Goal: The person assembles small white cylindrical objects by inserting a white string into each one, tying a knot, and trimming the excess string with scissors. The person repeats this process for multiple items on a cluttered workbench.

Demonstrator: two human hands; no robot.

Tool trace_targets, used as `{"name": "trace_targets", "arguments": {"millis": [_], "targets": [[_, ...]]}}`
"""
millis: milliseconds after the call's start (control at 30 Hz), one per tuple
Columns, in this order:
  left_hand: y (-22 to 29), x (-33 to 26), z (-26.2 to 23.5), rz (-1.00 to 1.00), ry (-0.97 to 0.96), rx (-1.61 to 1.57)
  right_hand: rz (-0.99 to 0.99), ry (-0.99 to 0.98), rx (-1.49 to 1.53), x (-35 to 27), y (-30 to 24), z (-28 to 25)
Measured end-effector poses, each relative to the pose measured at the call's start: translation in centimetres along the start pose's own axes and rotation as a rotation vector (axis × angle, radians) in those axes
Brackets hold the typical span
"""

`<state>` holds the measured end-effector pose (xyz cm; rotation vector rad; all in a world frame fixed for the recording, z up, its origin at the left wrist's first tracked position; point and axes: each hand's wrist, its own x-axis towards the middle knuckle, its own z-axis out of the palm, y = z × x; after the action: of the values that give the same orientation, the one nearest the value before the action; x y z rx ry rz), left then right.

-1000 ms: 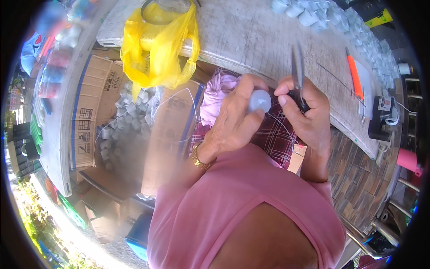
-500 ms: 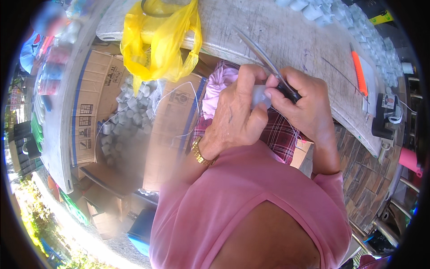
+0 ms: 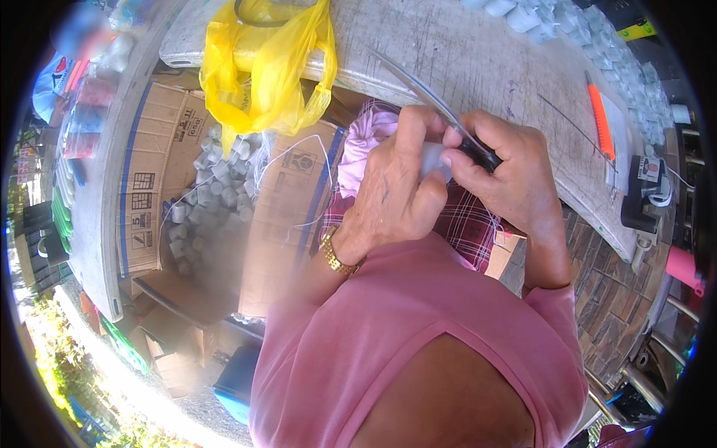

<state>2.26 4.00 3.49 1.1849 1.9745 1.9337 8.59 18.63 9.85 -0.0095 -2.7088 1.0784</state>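
My left hand [image 3: 399, 179] is closed around a small whitish translucent piece [image 3: 433, 159], shaped like a short cylinder and partly hidden by the fingers. My right hand [image 3: 508, 164] grips the dark handle of a knife [image 3: 418, 86], whose long blade points up and left over the table edge. The right thumb and fingertips press close to the whitish piece. Where the blade's edge meets the piece cannot be made out. Both hands are above my lap, in front of the table.
A yellow plastic bag [image 3: 276, 71] hangs over the edge of the grey table [image 3: 418, 30]. Below left, a cardboard box [image 3: 276, 216] holds many whitish short cylinders [image 3: 216, 187]. Similar pieces [image 3: 597, 52] line the table's far right. An orange-handled cutter [image 3: 600, 122] lies near a black holder [image 3: 641, 193].
The knife's blade tip has swung a little to the left. Both hands keep nearly the same place and grip.
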Motion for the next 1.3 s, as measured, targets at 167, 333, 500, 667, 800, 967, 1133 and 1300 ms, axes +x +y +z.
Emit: {"name": "trace_targets", "arguments": {"millis": [167, 333, 500, 667, 800, 967, 1133, 1300], "targets": [[0.3, -0.1, -0.1, -0.045, 0.000, -0.046, 0.058, -0.039, 0.051, -0.1, -0.1, -0.3], [0.5, 0.2, 0.0, -0.121, 0.018, -0.115, 0.128, -0.047, 0.153, -0.1, 0.0, 0.0], [0.5, 0.2, 0.6, -0.134, 0.095, -0.082, 0.134, -0.039, 0.174, 0.0, -0.1, 0.2], [-0.2, 0.2, 0.8, -0.186, 0.141, -0.156, 0.083, -0.006, 0.156, 0.1, 0.0, 1.3], [-0.8, 0.0, 1.0, -0.201, 0.169, -0.259, 0.145, -0.040, 0.207, 0.1, 0.0, 1.3], [-1.8, -0.4, 1.1, -0.246, 0.126, -0.372, 0.163, 0.004, 0.361, -0.2, 0.5, 1.3], [-0.9, -0.1, 0.9, -0.341, 0.137, -0.467, -0.029, 0.104, 0.238, -0.8, -0.1, 1.3], [-1.7, -0.1, 1.2, -0.274, 0.146, -0.454, -0.060, 0.115, 0.210, -1.0, 0.2, 1.8]]}}
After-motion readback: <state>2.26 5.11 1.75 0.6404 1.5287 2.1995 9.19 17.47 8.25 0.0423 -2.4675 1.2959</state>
